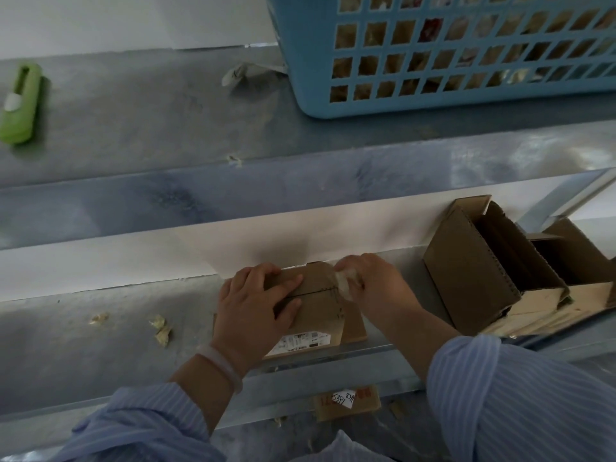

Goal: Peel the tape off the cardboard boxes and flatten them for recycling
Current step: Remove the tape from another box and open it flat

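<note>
The left hand (256, 305) lies over the near left part of a small box (320, 308). Its fingers bend across the top and its thumb presses the front, so it grips the box and holds it down. A pale bracelet (221, 366) sits on that wrist. The right hand (376, 281) is at the box's right end, fingertips pinched on a bit of clear tape (345, 285) that is lifted off the cardboard. How much tape still sticks I cannot tell, as the strip is blurred and partly behind the fingers. The box stands on a grey metal shelf (100, 355) close to its front edge, with a white label (305, 341) on the near face. The print on the label is too small to read. Striped blue sleeves (500, 395) cover both forearms.

Just right of the hands stand open boxes (480, 268), flaps up, the far one cut off by the edge of view. Small crumpled scraps (162, 328) lie on the shelf to the left. Below the shelf edge a piece of cardboard (346, 400) carries handwritten numbers, only half legible.

On the higher level, a blue basket (450, 101) holds something pale that I cannot make out through the holes. A crumpled wad (240, 73) lies beside it, and a green cutter (20, 101) rests far left.
</note>
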{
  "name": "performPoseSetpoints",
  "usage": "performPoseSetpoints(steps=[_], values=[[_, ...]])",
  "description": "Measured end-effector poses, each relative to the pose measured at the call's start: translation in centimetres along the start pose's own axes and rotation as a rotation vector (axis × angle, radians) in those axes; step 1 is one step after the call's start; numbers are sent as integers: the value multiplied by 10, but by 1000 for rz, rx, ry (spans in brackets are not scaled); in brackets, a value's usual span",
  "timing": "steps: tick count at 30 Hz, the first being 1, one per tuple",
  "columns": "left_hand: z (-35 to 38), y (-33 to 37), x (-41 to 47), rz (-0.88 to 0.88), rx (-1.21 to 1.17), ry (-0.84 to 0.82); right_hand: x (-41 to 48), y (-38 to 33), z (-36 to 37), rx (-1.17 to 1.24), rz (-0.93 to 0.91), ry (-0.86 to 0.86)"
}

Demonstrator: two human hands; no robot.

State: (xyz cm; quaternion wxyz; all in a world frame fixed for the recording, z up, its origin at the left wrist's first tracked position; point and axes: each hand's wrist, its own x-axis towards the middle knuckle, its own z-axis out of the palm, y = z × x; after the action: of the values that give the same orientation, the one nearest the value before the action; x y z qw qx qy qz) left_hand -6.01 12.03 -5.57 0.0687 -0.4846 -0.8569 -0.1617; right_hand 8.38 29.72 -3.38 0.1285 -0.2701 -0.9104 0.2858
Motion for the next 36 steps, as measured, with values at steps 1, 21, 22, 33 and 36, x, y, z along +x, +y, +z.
performPoseSetpoints(steps=[1, 21, 22, 33, 36], values=[[0, 0, 0, 1, 6, -4, -2, 2, 3, -46, -42, -24], [-3, 0, 0, 5, -2, -28, 5, 14, -3, 399, 308, -134], [-3, 0, 0, 7, 0, -26, 7, 13, -5, 307, 265, -112], [-1, -1, 1, 4, -16, -29, 17, 10, 13, -56, -3, 140], [0, -2, 1, 5, -15, -22, 22, 7, 20, -115, -56, 210]])
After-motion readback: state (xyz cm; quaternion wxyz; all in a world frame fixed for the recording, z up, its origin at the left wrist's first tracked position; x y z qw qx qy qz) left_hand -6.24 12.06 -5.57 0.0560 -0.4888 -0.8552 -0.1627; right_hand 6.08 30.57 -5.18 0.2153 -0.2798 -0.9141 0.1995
